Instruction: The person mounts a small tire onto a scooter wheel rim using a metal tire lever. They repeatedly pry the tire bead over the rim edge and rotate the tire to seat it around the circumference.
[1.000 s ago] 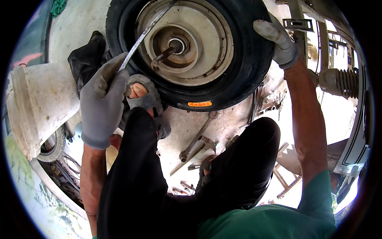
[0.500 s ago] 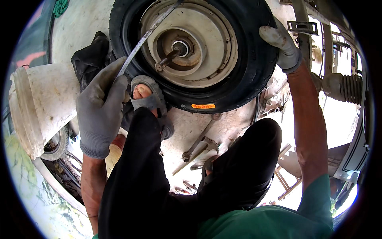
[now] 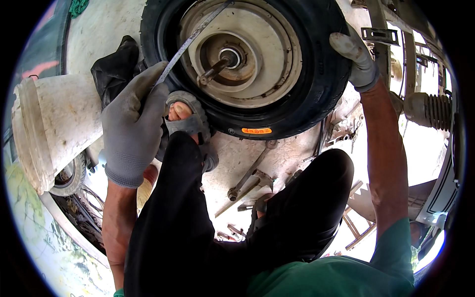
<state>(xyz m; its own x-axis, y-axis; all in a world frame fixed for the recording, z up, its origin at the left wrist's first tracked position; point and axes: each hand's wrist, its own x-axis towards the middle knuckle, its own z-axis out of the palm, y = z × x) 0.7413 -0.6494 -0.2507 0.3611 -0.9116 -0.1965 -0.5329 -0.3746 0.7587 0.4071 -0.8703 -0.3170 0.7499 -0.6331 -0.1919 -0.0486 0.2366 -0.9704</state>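
A black tyre (image 3: pixel 316 94) with an orange label sits around a pale, dirty wheel hub (image 3: pixel 272 54), whose rusty axle (image 3: pixel 213 74) points up toward me. My gloved left hand (image 3: pixel 133 128) is closed on one end of a long flat metal tyre lever (image 3: pixel 190 42). The lever slants across the tyre's left side and over the hub; its far tip reaches the upper edge of the picture. My gloved right hand (image 3: pixel 356 59) grips the tyre's right side, thumb on the near face, the other fingers hidden. My sandalled foot (image 3: pixel 190 116) is by the tyre's lower left.
A white bucket (image 3: pixel 69 123) lies tipped at the left, beside a black cloth or bag (image 3: pixel 116 64). Below the tyre, a long wrench-like tool (image 3: pixel 250 171) and a hammer-like tool (image 3: pixel 262 180) lie on the floor. A metal frame with a ribbed rubber boot (image 3: pixel 430 111) stands at the right.
My left hand has moved slightly up and to the right with the lever. The wheel and my right hand sit a little farther right in the picture.
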